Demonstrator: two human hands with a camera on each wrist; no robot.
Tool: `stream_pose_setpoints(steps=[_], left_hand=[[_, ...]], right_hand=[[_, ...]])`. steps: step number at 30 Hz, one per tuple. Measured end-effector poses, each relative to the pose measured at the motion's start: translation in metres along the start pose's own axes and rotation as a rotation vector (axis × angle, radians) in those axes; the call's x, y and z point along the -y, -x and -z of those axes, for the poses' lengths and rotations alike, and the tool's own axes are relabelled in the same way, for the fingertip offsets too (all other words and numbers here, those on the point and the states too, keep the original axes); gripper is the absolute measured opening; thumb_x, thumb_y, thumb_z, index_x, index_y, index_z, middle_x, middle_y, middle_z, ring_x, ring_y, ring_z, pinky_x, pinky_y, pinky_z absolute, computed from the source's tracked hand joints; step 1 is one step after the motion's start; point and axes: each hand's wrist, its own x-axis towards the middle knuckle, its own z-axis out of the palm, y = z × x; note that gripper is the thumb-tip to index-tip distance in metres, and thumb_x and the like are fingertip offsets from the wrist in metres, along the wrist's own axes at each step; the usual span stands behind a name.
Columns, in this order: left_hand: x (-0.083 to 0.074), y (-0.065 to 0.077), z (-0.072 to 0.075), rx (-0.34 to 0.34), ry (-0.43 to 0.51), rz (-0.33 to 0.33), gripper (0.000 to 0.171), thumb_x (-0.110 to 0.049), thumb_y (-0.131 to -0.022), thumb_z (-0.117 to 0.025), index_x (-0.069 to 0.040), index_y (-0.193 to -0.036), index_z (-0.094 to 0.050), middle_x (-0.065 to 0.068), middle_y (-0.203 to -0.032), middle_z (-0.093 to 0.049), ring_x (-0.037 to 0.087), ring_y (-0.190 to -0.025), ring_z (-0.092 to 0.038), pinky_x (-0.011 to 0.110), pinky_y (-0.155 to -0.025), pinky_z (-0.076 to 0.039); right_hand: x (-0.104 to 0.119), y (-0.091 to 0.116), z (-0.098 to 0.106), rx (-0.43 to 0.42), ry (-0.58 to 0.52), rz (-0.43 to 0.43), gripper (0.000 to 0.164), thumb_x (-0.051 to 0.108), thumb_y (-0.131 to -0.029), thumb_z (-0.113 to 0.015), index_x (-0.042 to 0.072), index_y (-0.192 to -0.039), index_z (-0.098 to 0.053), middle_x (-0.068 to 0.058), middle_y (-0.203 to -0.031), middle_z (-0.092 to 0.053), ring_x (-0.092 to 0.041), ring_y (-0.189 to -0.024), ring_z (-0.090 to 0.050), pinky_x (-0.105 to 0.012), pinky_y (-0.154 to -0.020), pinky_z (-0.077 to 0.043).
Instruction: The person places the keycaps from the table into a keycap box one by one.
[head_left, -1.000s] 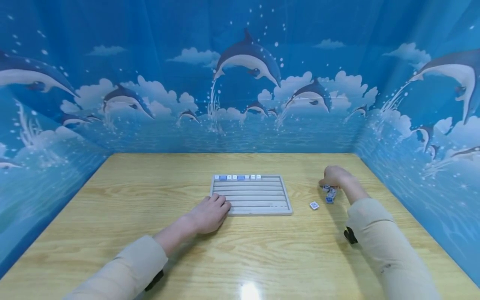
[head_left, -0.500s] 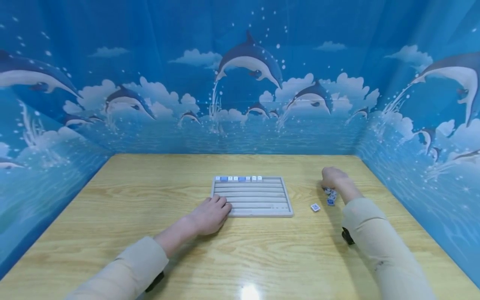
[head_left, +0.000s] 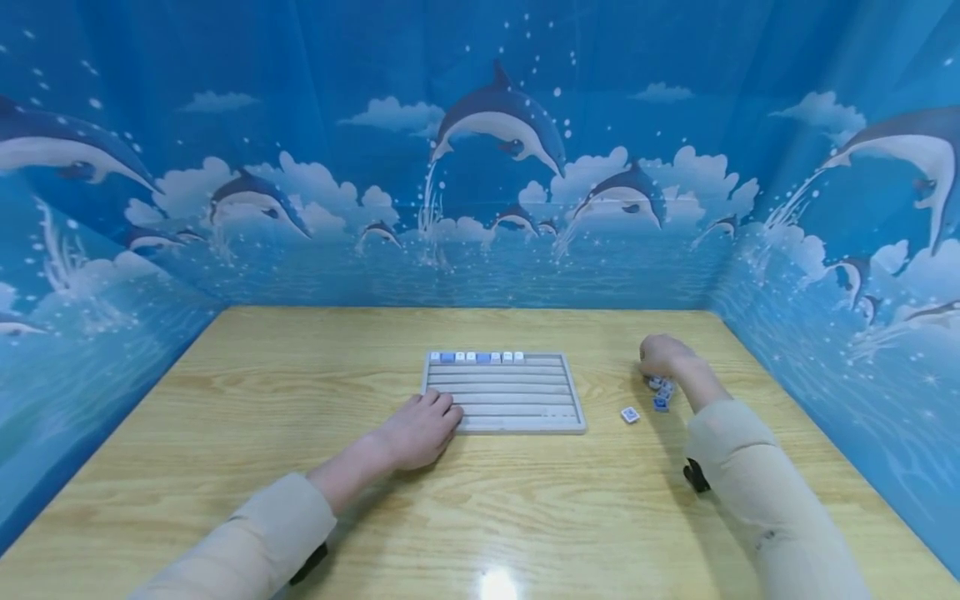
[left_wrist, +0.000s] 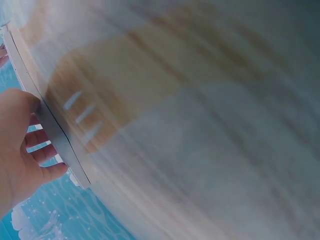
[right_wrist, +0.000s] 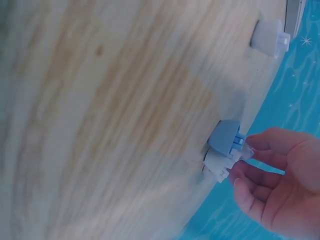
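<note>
My left hand holds the near left corner of a grey ridged keycap tray. In the left wrist view the thumb lies along the tray's front wall, with fingers over the corner. Several white and blue keycaps line the tray's back row. At the right, my right hand reaches with bent fingers to a small cluster of keycaps. The right wrist view shows its fingertips touching the cluster, where a blue keycap leans by a white keycap. Whether they pinch one is hidden.
A lone white keycap lies on the wooden table between tray and cluster. Small pale pieces sit in the tray's front row. A blue dolphin-print curtain encloses the table's back and sides.
The right hand shifts slightly among the clustered keycaps, and an orange-red bit seen beside it a second ago is out of sight now. The left hand and tray stay in place.
</note>
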Motion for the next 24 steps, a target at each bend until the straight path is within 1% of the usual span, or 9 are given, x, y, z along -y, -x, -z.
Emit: stream_pose_setpoints(steps=[3, 6, 7, 9, 10, 13, 17, 20, 24], left_hand=[[0.000, 0.000, -0.001, 0.001, 0.000, 0.000, 0.027, -0.023, -0.097, -0.044, -0.008, -0.118, -0.054, 0.007, -0.107, -0.051, 0.024, -0.101, -0.046, 0.041, -0.087, -0.043], [0.000, -0.001, -0.002, 0.000, 0.003, 0.005, 0.028, -0.023, -0.097, -0.044, -0.008, -0.118, -0.054, 0.007, -0.107, -0.051, 0.024, -0.102, -0.046, 0.041, -0.088, -0.042], [0.001, -0.001, -0.002, 0.000, 0.002, 0.007, 0.028, -0.023, -0.097, -0.044, -0.008, -0.118, -0.054, 0.007, -0.107, -0.051, 0.024, -0.102, -0.046, 0.041, -0.088, -0.042], [0.001, -0.001, -0.003, -0.003, 0.001, 0.008, 0.027, -0.023, -0.097, -0.044, -0.008, -0.117, -0.054, 0.007, -0.106, -0.051, 0.024, -0.101, -0.046, 0.041, -0.088, -0.043], [0.001, -0.001, -0.003, -0.005, 0.002, 0.007, 0.027, -0.023, -0.096, -0.045, -0.008, -0.117, -0.054, 0.007, -0.106, -0.051, 0.024, -0.101, -0.046, 0.041, -0.087, -0.043], [0.001, -0.001, -0.002, -0.005, 0.002, 0.004, 0.026, -0.022, -0.096, -0.045, -0.008, -0.116, -0.054, 0.006, -0.104, -0.050, 0.023, -0.100, -0.046, 0.040, -0.087, -0.043], [0.001, -0.001, -0.002, -0.003, 0.005, 0.006, 0.026, -0.023, -0.097, -0.044, -0.008, -0.116, -0.054, 0.006, -0.105, -0.050, 0.023, -0.100, -0.046, 0.040, -0.087, -0.043], [0.001, 0.000, -0.002, -0.012, 0.010, 0.003, 0.026, -0.022, -0.097, -0.044, -0.008, -0.115, -0.054, 0.007, -0.105, -0.050, 0.024, -0.100, -0.046, 0.040, -0.087, -0.043], [0.000, 0.001, -0.001, -0.028, 0.019, -0.006, 0.025, -0.020, -0.097, -0.044, -0.007, -0.115, -0.055, 0.007, -0.105, -0.051, 0.024, -0.099, -0.047, 0.040, -0.085, -0.043]], right_hand=[[0.002, 0.001, 0.000, -0.015, -0.031, 0.031, 0.027, 0.000, -0.079, -0.047, 0.014, -0.058, -0.040, 0.004, -0.052, -0.030, -0.011, -0.047, -0.030, -0.025, -0.047, -0.029], [0.005, 0.001, 0.001, -0.045, -0.040, 0.061, 0.021, 0.000, -0.082, -0.049, 0.008, -0.063, -0.047, -0.001, -0.056, -0.037, -0.015, -0.052, -0.036, -0.028, -0.051, -0.033], [0.007, 0.002, 0.002, -0.062, -0.035, 0.075, 0.016, -0.001, -0.082, -0.048, 0.004, -0.067, -0.052, -0.004, -0.059, -0.043, -0.018, -0.055, -0.042, -0.031, -0.053, -0.038], [0.009, 0.003, 0.003, -0.095, -0.024, 0.101, 0.012, -0.003, -0.083, -0.047, -0.006, -0.082, -0.059, -0.014, -0.073, -0.055, -0.028, -0.068, -0.054, -0.038, -0.062, -0.046], [0.010, 0.004, 0.003, -0.112, -0.019, 0.114, 0.017, -0.003, -0.082, -0.046, -0.009, -0.090, -0.060, -0.019, -0.082, -0.059, -0.034, -0.077, -0.056, -0.042, -0.068, -0.047], [0.013, 0.006, 0.003, -0.153, -0.003, 0.164, 0.032, -0.006, -0.080, -0.043, -0.013, -0.107, -0.058, -0.029, -0.104, -0.059, -0.046, -0.100, -0.053, -0.051, -0.082, -0.045], [0.019, 0.007, 0.002, -0.173, -0.038, 0.200, 0.032, -0.007, -0.080, -0.043, -0.013, -0.108, -0.058, -0.029, -0.106, -0.059, -0.047, -0.103, -0.052, -0.052, -0.085, -0.044], [0.024, 0.007, 0.000, -0.174, -0.075, 0.196, 0.033, -0.008, -0.079, -0.045, -0.013, -0.109, -0.058, -0.029, -0.107, -0.059, -0.046, -0.103, -0.052, -0.051, -0.086, -0.044], [0.029, 0.007, -0.002, -0.174, -0.092, 0.195, 0.031, -0.005, -0.080, -0.050, -0.013, -0.109, -0.058, -0.028, -0.107, -0.058, -0.045, -0.103, -0.052, -0.052, -0.085, -0.044]])
